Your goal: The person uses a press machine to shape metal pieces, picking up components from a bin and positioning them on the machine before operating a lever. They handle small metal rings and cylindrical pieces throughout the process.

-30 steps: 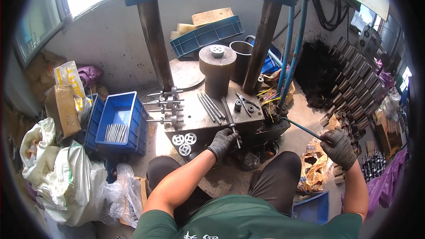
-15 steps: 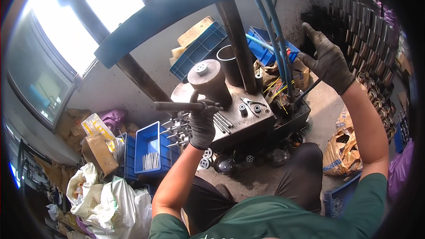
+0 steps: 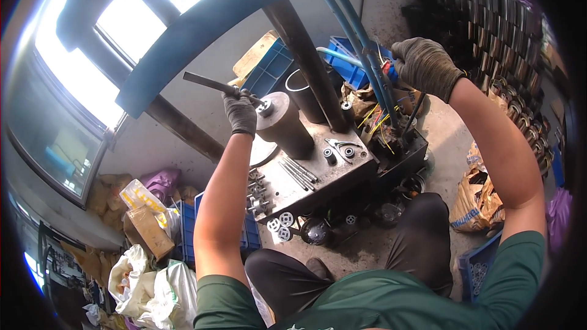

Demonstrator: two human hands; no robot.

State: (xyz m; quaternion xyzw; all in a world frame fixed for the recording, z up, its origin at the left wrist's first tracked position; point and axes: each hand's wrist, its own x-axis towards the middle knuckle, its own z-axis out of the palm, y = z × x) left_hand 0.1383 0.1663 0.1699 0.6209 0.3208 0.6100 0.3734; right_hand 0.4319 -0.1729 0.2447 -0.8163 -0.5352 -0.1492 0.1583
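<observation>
My left hand [image 3: 241, 113], in a grey glove, is closed round a grey metal rod [image 3: 208, 81]. The rod tilts, its lower end at the slotted disc [image 3: 264, 109] on top of a thick metal cylinder [image 3: 287, 128]. Whether rod and disc touch, I cannot tell. That cylinder stands on the metal bed [image 3: 333, 168] of a press with a blue crossbeam [image 3: 202, 27]. At the right, my gloved right hand [image 3: 427, 68] is raised with its fingers curled in. A dark lever [image 3: 416, 113] runs up into it; the fingers hide the grip.
On the bed lie several thin rods [image 3: 298, 174], pliers [image 3: 337, 144] and small ringed parts [image 3: 329, 156]. An open dark tube [image 3: 302, 95] stands behind the cylinder. Slotted discs [image 3: 283, 220] show near the floor. Blue hoses [image 3: 361, 30] hang by the press; white sacks [image 3: 162, 293] lie at left.
My left hand has brought the rod from in front of the cylinder up to its top, tilting it. The right hand's spread fingers have curled in. The whole view has shifted slightly.
</observation>
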